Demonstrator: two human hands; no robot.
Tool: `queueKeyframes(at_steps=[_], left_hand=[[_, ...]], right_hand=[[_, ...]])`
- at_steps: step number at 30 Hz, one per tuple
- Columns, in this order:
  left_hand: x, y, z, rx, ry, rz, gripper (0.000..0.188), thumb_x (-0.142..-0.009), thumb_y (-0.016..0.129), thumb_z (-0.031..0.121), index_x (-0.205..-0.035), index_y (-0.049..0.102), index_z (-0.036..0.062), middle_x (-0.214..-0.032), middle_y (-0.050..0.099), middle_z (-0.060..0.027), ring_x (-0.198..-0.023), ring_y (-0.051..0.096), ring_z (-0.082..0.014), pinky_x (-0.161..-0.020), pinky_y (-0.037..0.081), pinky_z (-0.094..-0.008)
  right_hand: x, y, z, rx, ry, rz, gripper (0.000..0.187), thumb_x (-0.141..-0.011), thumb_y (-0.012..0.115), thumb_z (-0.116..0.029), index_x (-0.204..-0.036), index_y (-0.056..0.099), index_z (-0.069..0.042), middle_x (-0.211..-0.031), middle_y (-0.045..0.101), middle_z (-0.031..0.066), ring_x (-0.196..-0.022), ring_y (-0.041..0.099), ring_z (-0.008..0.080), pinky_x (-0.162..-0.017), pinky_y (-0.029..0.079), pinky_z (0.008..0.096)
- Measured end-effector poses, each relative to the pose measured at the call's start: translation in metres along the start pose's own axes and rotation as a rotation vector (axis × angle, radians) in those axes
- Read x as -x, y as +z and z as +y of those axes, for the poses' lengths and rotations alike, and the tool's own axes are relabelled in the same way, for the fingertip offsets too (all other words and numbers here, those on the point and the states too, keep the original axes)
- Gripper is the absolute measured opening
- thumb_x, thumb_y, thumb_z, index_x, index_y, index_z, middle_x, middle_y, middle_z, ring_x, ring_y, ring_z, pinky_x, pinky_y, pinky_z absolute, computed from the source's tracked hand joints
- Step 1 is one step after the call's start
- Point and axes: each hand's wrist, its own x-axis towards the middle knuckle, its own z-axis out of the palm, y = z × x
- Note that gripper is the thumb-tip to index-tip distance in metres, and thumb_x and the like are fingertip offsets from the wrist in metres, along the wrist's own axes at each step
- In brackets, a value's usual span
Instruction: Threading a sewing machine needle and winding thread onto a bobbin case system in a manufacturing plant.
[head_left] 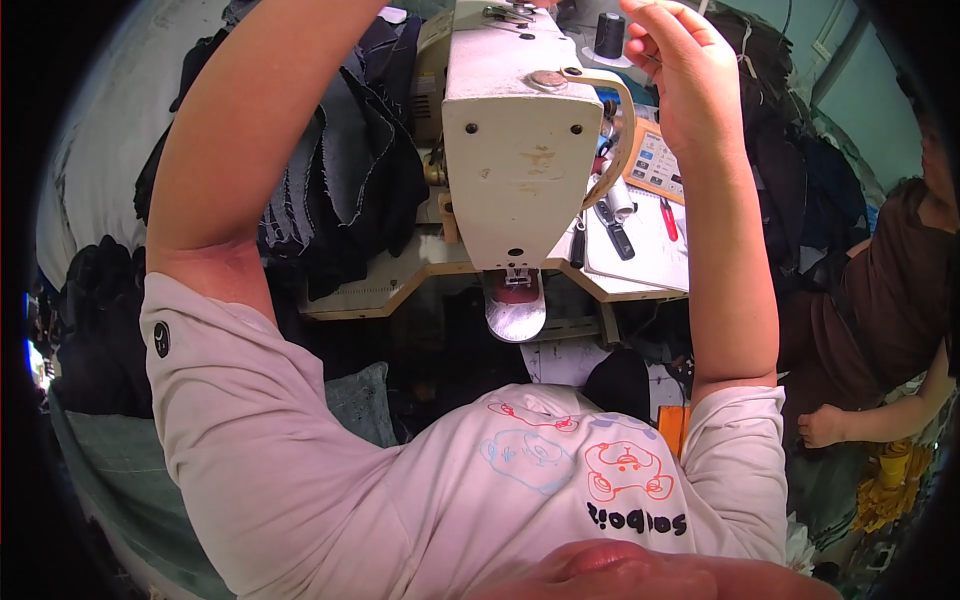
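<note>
A white industrial sewing machine (515, 170) stands in front of me, its end cover facing me and a rounded metal arm (516, 310) below. Both my arms are raised past it. My left forearm leaves the view at the top; only a sliver of my left hand (543, 3) seems to show above the machine head. On the right of the machine, my right hand (692, 70) is raised with its fingers curled in. The upper edge cuts off its fingertips, so what they pinch, if anything, is hidden. Nearest to it stands a black thread spool (609, 36).
Dark cut fabric (350, 150) is heaped left of the machine. On the right table lie paper (640, 245), a black-handled tool (613, 230), red snips (668, 219) and a control panel (655, 165). Another person (875, 290) in brown is at far right, beside yellow cloth (890, 490).
</note>
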Motion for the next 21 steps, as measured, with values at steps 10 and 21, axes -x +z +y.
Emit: queueKeyframes(at_steps=[10, 21], left_hand=[[0.026, -0.019, 0.023, -0.018, -0.077, -0.082, 0.011, -0.074, 0.061, 0.009, -0.077, 0.07, 0.0018, -0.073, 0.068, -0.015, -0.067, 0.063, -0.0262, -0.064, 0.05, -0.0392], [0.015, -0.008, 0.001, -0.035, -0.006, -0.029, 0.014, -0.073, 0.063, 0.008, -0.083, 0.072, 0.0036, -0.08, 0.071, -0.0149, -0.073, 0.066, -0.0278, -0.069, 0.052, -0.0388]], right_hand=[[-0.004, -0.002, -0.004, 0.118, -0.016, -0.116, 0.01, -0.09, 0.071, -0.013, -0.094, 0.071, -0.004, -0.082, 0.065, -0.0001, -0.074, 0.056, 0.0073, -0.069, 0.044, 0.0226], [0.002, 0.015, -0.012, 0.121, 0.04, -0.236, 0.014, -0.091, 0.071, -0.014, -0.097, 0.071, -0.001, -0.087, 0.068, 0.0019, -0.08, 0.059, 0.0078, -0.073, 0.046, 0.0233]])
